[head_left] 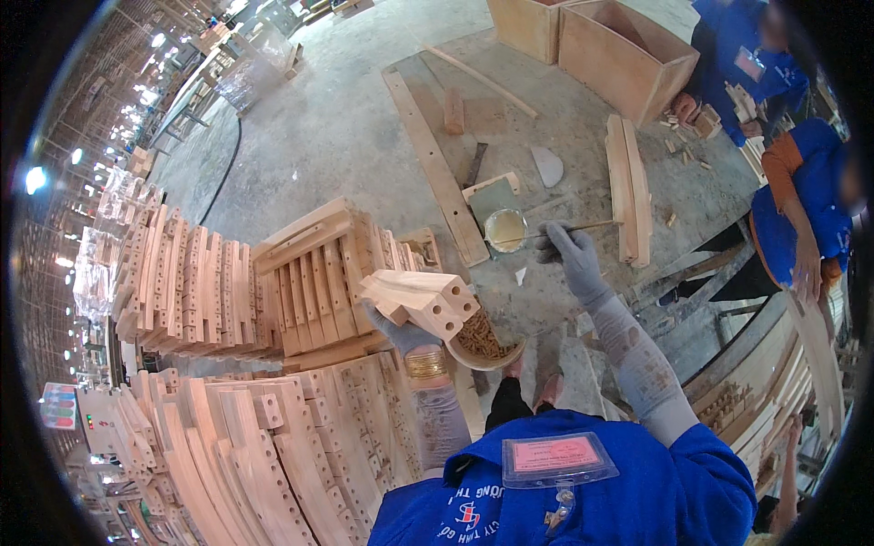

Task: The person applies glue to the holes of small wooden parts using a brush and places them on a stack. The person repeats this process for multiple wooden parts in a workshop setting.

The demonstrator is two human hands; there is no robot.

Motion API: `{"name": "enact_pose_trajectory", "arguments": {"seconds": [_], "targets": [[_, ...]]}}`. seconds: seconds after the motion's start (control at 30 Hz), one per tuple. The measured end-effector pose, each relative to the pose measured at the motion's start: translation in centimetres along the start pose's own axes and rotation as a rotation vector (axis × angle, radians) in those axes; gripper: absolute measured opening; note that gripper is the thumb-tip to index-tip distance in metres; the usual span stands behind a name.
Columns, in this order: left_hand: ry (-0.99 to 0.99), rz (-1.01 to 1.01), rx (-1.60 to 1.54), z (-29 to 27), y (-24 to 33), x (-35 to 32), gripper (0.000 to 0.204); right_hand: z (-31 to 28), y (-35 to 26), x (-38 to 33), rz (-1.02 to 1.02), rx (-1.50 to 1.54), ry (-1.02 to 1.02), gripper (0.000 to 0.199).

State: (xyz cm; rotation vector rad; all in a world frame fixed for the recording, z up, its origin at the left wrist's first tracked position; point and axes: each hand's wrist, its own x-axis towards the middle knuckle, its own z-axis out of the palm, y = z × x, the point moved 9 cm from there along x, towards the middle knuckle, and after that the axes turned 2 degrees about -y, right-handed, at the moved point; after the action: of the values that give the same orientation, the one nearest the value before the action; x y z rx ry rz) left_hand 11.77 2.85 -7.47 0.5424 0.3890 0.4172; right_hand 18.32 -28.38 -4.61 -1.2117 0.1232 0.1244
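Observation:
My left hand [398, 329], in a grey glove, is closed around pale wooden pieces [423, 296] whose near end faces have round drilled holes. Just beside them, a rounded container [496, 361] holds many short wooden dowels [481, 337]. My gloved right hand [575, 257] pinches a thin stick [596, 224]. One end of the stick lies over a cup [505, 230] of pale, creamy liquid. The cup stands near a board [440, 173] on the worktop.
Drilled wooden parts are stacked at left [196, 282] and lower left [273, 446]. A hammer [477, 164], two long wood pieces [628, 191] and loose dowels [689, 156] lie on the worktop [555, 118]. Wooden boxes [628, 55] stand beyond. Co-workers [806, 200] are at right.

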Motion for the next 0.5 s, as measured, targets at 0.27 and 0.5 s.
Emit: {"name": "enact_pose_trajectory", "arguments": {"seconds": [0.27,0.5], "targets": [[0.033,-0.111,-0.085,3.5,-1.7,-1.5,0.063,5.2,-14.5,-7.5,-0.314,0.007,-0.175,0.023],[-0.043,-0.119,-0.186,4.8,-2.1,-2.1,0.062,10.0,-18.7,-12.2,-0.391,-0.213,-0.452,0.018]]}}
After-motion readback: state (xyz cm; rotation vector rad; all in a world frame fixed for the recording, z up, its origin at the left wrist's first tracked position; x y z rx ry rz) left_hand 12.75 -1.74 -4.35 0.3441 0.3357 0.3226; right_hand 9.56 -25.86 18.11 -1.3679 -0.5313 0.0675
